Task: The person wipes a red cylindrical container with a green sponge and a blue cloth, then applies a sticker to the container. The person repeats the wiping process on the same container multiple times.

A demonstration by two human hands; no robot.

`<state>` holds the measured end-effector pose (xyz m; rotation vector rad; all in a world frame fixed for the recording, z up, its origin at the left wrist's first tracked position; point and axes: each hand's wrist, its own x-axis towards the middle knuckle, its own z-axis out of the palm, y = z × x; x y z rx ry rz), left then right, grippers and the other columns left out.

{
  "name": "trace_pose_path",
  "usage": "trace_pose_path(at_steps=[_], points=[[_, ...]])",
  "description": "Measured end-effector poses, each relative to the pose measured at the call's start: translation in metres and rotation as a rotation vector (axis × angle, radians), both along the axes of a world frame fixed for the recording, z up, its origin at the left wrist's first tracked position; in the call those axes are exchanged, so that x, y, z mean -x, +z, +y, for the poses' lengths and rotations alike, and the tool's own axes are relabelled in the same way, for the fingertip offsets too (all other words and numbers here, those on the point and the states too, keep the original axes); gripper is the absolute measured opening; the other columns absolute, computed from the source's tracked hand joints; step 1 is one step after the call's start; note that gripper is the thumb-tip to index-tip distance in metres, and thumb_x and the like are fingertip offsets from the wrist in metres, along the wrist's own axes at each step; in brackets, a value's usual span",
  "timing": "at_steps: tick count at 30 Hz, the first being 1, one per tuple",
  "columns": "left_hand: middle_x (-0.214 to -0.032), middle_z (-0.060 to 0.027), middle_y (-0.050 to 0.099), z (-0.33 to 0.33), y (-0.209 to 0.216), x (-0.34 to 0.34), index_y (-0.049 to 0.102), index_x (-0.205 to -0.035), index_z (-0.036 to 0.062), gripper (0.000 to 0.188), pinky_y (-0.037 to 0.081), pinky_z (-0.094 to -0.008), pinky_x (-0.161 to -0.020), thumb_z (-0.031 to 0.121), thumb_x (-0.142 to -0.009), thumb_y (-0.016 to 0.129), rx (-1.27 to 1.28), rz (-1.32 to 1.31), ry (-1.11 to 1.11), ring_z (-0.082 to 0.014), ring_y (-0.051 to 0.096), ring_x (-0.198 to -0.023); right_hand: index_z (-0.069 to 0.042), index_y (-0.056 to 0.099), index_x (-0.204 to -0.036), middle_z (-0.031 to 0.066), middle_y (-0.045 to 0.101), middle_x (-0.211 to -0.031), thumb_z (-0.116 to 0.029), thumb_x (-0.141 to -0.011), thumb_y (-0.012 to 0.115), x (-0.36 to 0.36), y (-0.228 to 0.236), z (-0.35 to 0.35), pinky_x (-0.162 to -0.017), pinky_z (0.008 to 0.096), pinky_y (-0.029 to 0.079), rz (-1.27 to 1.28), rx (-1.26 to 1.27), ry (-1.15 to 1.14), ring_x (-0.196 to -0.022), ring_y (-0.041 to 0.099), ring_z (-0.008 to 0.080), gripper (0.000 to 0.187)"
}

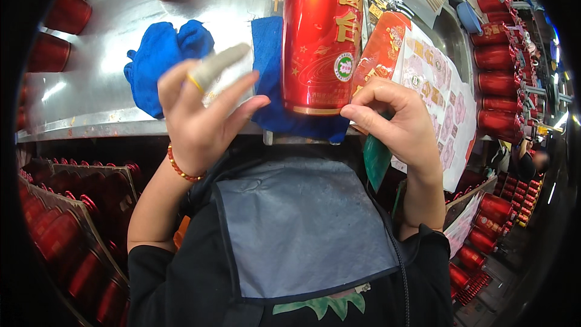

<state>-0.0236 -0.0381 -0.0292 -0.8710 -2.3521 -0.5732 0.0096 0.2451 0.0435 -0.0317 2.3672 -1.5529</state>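
Observation:
A large glossy red bottle (pixel 315 42) with gold lettering and a round green-and-white emblem lies on a blue cloth (pixel 266 48), its base toward me. My left hand (pixel 203 100) is raised left of the bottle, fingers spread and holding nothing. A pale cover wraps one finger, which is smeared by motion. My right hand (pixel 393 115) is closed at the bottle's lower right edge, thumb and forefinger tips together. From under its palm hangs a flat green piece (pixel 376 160), shaped like a scraper. Whether anything thin is between the fingertips I cannot tell.
A crumpled blue cloth (pixel 160 63) lies on the metal table (pixel 103 100) at left. Printed decal sheets (pixel 445 97) and a red sheet (pixel 381 45) lie at right. Red containers (pixel 51 52) stand at far left; several more fill racks (pixel 499 88) at right and below left.

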Motion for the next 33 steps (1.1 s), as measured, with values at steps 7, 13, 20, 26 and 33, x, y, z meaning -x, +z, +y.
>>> trace_pose_path(at_steps=[7, 13, 20, 26, 33], points=[[-0.145, -0.0248, 0.046, 0.044, 0.001, 0.002, 0.045, -0.145, -0.0045, 0.102, 0.028, -0.0543, -0.118, 0.044, -0.068, 0.091, -0.243, -0.493, -0.118, -0.0485, 0.029, -0.146, 0.001, 0.067, -0.086, -0.0008, 0.061, -0.080, -0.005, -0.092, 0.074, 0.003, -0.001, -0.006, -0.063, 0.0202, 0.044, -0.077, 0.043, 0.002, -0.071, 0.057, 0.0037, 0.011], [-0.140, -0.0262, 0.049, 0.055, 0.009, 0.009, 0.046, -0.142, -0.0076, 0.094, 0.034, -0.0514, -0.116, 0.031, -0.069, 0.091, -0.260, -0.463, -0.113, -0.0486, 0.037, -0.140, 0.000, 0.064, -0.087, -0.0022, 0.060, -0.079, -0.006, -0.093, 0.073, -0.001, -0.005, 0.000, -0.063, 0.0193, 0.043, -0.140, 0.142, -0.031, -0.069, 0.055, 0.0028, 0.012], [-0.146, -0.0236, 0.046, 0.046, 0.011, 0.000, 0.041, -0.149, -0.0047, 0.097, 0.030, -0.0470, -0.118, 0.032, -0.073, 0.090, -0.350, -0.648, -0.190, -0.0399, 0.037, -0.142, -0.002, 0.062, -0.088, -0.0021, 0.060, -0.079, -0.007, -0.094, 0.073, -0.001, -0.013, 0.002, -0.059, 0.0197, 0.043, -0.196, 0.201, -0.045, -0.067, 0.055, 0.0034, 0.013], [-0.147, -0.0194, 0.047, 0.040, -0.005, -0.004, 0.040, -0.152, -0.0011, 0.087, 0.028, -0.0413, -0.117, 0.030, -0.083, 0.084, -0.617, -0.872, -0.281, -0.0317, 0.041, -0.136, -0.002, 0.063, -0.087, -0.0039, 0.061, -0.077, -0.008, -0.093, 0.075, -0.003, -0.016, -0.001, -0.060, 0.0177, 0.042, -0.161, 0.207, -0.065, -0.068, 0.054, 0.0011, 0.014], [-0.152, -0.0165, 0.045, 0.044, -0.010, -0.007, 0.040, -0.153, 0.0012, 0.080, 0.027, -0.0407, -0.117, 0.027, -0.089, 0.079, -0.650, -0.870, -0.273, -0.0301, 0.040, -0.136, -0.001, 0.064, -0.086, -0.0045, 0.061, -0.075, -0.009, -0.092, 0.075, -0.003, -0.016, -0.001, -0.061, 0.0176, 0.042, -0.144, 0.214, -0.079, -0.067, 0.054, 0.0005, 0.015]])
